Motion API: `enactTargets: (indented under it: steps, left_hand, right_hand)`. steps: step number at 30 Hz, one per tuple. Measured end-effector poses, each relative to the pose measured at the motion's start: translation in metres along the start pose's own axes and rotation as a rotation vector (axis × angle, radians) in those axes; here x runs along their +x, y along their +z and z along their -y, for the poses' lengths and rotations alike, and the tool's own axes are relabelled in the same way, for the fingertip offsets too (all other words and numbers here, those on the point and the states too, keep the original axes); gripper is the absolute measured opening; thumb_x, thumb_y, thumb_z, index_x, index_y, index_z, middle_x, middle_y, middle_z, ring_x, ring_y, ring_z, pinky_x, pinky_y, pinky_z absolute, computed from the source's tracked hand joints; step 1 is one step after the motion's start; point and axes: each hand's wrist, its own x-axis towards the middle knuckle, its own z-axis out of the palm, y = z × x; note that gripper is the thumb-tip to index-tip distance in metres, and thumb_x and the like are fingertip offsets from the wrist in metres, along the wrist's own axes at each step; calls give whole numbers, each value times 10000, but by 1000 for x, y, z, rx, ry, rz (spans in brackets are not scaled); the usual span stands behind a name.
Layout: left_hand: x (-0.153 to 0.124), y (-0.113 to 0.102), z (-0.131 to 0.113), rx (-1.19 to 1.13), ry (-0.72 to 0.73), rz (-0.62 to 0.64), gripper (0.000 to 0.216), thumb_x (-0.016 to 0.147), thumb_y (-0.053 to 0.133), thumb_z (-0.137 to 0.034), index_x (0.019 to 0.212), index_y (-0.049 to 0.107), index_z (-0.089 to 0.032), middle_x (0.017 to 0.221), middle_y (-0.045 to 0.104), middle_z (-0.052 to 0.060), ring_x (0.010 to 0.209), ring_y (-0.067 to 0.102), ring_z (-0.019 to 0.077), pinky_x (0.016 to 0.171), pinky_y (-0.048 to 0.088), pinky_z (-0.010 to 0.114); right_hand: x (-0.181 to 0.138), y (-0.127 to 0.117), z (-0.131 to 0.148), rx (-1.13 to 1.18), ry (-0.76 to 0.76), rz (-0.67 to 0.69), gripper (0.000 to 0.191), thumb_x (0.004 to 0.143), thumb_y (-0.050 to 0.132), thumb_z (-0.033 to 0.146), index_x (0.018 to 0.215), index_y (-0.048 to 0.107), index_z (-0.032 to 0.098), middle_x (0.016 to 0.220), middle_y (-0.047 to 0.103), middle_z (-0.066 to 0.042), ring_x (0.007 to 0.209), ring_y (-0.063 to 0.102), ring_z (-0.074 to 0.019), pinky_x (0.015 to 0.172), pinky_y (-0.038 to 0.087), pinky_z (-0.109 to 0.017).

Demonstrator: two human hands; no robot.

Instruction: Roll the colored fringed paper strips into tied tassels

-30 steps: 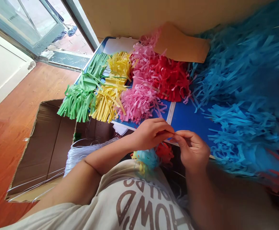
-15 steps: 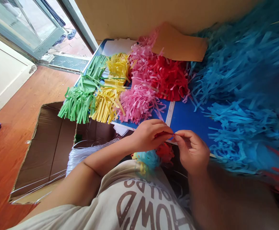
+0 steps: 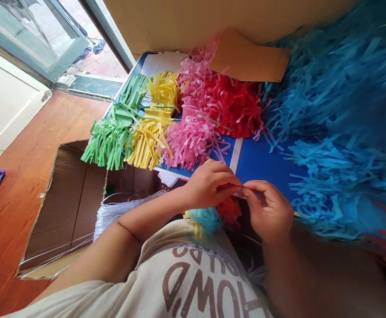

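Note:
Over the near edge of the blue table (image 3: 262, 161), my left hand (image 3: 211, 183) and my right hand (image 3: 269, 210) meet fingertip to fingertip. A sliver of thin red material (image 3: 225, 186), perhaps paper, shows between the left thumb and fingers. The right thumb and forefinger pinch at the same spot; what is in them is too small to make out. Just below the hands, by my lap, hang a light blue and yellow tissue paper tassel (image 3: 206, 218) and a red paper tassel (image 3: 229, 210), both partly hidden.
Fringed tissue paper lies on the table: green (image 3: 108, 141), yellow (image 3: 148, 141), pink (image 3: 193, 141), red (image 3: 237, 106), with a large blue heap (image 3: 338, 176) rightward. An orange sheet (image 3: 249, 57) rests behind. An open cardboard box (image 3: 63, 198) and white cord (image 3: 105, 218) are at left.
Both hands keep their pinch, with the right hand shifted very slightly to the right. The view has moved a little; the paper fringes lie as before.

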Motion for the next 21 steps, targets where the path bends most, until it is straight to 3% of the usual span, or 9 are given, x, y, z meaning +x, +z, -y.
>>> enactTargets:
  steps: [6,11,16,21]
  left_hand:
    - [1,-3,3,-52,21,-2,147,918,601,-270,864,699,-176,822,731,65,764,647,155,747,447,302]
    - [-1,1,5,-101,20,-58,107,900,642,-249,853,693,-168,797,733,52,742,648,145,727,450,291]
    - [-1,3,7,-134,28,-50,96,896,648,-238,846,691,-168,789,731,49,735,650,142,725,456,287]
    - [-2,4,4,-113,27,-28,116,907,634,-254,853,693,-170,807,730,51,761,658,144,739,450,292]
  right_hand:
    - [0,3,0,14,6,-13,46,900,638,249,918,679,241,881,717,-15,832,682,-171,778,560,-301]
    - [-5,1,-6,161,159,50,122,892,659,293,999,712,268,967,741,-11,829,714,-178,788,579,-315]
    - [-10,1,-12,246,287,30,121,866,700,319,972,709,261,873,747,11,761,730,-171,730,580,-286]
    - [-10,2,-12,202,276,20,114,859,709,322,950,715,254,847,749,13,735,726,-171,719,571,-288]
